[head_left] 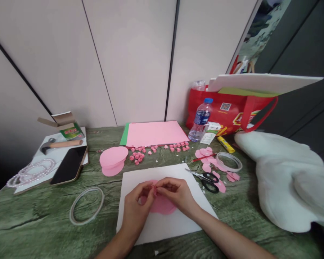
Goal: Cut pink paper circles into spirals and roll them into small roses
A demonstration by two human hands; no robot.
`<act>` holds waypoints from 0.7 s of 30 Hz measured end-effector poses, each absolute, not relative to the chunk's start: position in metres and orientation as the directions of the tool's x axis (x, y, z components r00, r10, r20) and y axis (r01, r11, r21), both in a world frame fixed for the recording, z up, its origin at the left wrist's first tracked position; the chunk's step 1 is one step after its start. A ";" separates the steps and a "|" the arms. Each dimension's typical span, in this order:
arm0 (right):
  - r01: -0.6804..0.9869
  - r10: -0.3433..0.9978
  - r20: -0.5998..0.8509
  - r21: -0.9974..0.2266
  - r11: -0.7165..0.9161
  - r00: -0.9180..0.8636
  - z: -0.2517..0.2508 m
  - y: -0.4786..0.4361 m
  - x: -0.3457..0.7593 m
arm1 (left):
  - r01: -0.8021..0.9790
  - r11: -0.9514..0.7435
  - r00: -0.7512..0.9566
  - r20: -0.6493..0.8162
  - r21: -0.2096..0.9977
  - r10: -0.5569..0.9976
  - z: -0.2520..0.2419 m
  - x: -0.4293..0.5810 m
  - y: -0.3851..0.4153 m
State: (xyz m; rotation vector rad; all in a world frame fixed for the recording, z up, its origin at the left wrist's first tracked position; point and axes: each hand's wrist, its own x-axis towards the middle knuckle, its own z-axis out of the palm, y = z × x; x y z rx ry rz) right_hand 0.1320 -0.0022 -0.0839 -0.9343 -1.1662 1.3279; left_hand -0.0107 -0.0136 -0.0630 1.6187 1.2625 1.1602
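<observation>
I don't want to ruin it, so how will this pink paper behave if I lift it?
The pink paper looks thin, so it will probably droop and weigh little. The left hand and right hand pinch its edge, where it likely creases easily. On the white sheet it may slide.

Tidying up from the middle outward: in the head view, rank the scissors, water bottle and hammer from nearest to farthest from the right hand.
From the right hand, pinching the pink paper:
1. Scissors, just to its right.
2. Water bottle, behind, by the red bag.
3. Hammer, far left.
</observation>
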 end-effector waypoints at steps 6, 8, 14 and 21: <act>-0.192 0.982 0.140 -0.975 0.114 -0.125 -0.083 -0.002 0.132 | 0.330 -0.264 0.099 0.245 0.906 0.964 -0.063 -0.011 -0.014; -0.177 0.978 0.173 -0.973 0.151 -0.116 -0.083 -0.001 0.133 | 0.335 -0.279 0.103 0.259 0.900 0.960 -0.062 -0.011 -0.014; -0.068 0.964 0.252 -0.967 0.247 -0.087 -0.083 -0.001 0.134 | 0.414 -0.371 0.132 0.349 0.831 0.928 -0.062 -0.011 -0.013; 0.059 0.936 0.337 -0.937 0.344 -0.107 -0.084 -0.006 0.133 | 0.505 -0.588 0.216 0.567 0.631 0.795 -0.071 -0.014 -0.014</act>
